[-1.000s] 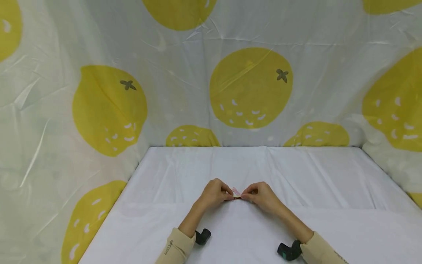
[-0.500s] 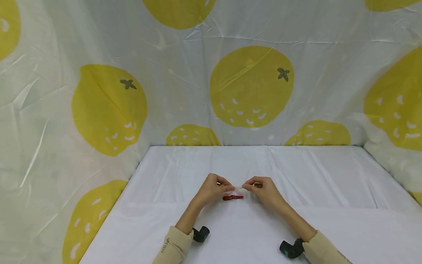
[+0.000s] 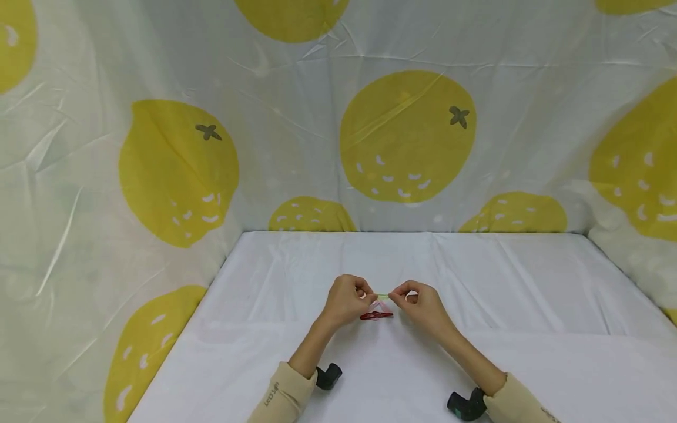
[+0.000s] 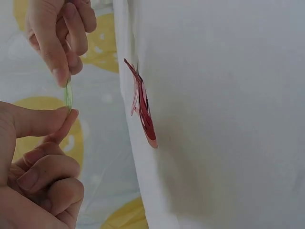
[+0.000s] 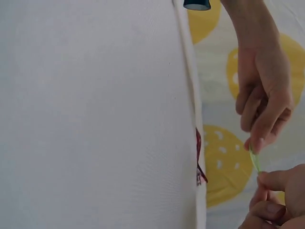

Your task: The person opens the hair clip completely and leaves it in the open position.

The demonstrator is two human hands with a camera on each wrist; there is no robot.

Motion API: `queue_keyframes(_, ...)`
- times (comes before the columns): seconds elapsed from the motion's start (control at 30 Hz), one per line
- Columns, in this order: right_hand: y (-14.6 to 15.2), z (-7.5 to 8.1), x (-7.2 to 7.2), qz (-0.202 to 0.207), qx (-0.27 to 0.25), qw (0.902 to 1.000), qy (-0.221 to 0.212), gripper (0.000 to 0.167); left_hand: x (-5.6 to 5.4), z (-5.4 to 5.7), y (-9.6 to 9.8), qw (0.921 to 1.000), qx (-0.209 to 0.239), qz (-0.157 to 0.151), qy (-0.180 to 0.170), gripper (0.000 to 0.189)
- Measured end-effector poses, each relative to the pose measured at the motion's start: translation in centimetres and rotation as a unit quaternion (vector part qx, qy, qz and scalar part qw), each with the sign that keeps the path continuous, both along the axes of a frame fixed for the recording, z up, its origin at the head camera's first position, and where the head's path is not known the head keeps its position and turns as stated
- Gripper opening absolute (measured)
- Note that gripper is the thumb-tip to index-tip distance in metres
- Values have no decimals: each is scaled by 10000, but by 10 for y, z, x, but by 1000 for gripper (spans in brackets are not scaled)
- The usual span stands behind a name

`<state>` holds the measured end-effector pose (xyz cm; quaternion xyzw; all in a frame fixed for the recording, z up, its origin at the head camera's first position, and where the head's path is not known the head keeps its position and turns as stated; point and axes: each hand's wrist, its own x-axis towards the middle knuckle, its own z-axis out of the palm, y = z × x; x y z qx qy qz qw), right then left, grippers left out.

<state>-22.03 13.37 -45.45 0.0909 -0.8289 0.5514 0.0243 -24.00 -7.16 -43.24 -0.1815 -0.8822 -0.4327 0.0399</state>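
Between my two hands a thin, light green band [image 4: 69,95] is drawn out in a narrow loop. My left hand [image 3: 346,298] pinches one end with thumb and forefinger, its other fingers curled in. The opposite end is pinched by the thumb and forefinger of my right hand [image 3: 421,304]. Just below the band in the head view lies a slim dark red piece [image 3: 376,315], shaped like a hair clip, on the white cloth. Thin pink, see-through strands [image 3: 378,306] show beside it. The fingertips hide the band's ends.
A white cloth [image 3: 275,352] covers the table. Pale curtains with yellow lemon prints [image 3: 407,135] hang behind the table and at its sides. A black wrist camera mount sits under each forearm, the left mount [image 3: 329,376] and the right mount [image 3: 465,405].
One second ago both hands were low over the red piece, fingertips covering most of it. They have since risen off it, and the green band now shows between them while the red piece lies uncovered.
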Motion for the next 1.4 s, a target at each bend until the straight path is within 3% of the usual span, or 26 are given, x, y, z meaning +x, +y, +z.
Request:
queue_keyframes(0.13,0,-1,0,-214,-76,9997,53,16,2,1,1,9998,184,-40,-83,10)
queue_keyframes(0.37,5,-3,-3,-101,-328,9994,23,22,-3,-1,-2,9971,695,-160,-268,11)
queue_keyframes(0.53,6,-5,-3,5,-538,9985,-129,23,-5,-2,-2,9933,932,-260,-637,12)
queue_keyframes(0.77,6,-4,-3,-85,-635,9977,-223,23,-2,-1,2,9858,866,-705,-1251,14)
queue_keyframes(0.87,6,-3,-3,-93,-636,9976,-264,24,-2,-1,1,9878,819,-681,-1135,13)
queue_keyframes(1.1,7,-3,-5,12,-634,9977,-232,22,-8,1,-7,9986,157,-456,-225,7)
queue_keyframes(1.23,9,-3,-9,160,-315,9994,-60,23,-11,1,-8,9981,-215,-574,105,5)
queue_keyframes(1.4,11,-4,-16,31,105,9994,328,11,-15,-1,-7,9958,-503,-716,278,6)
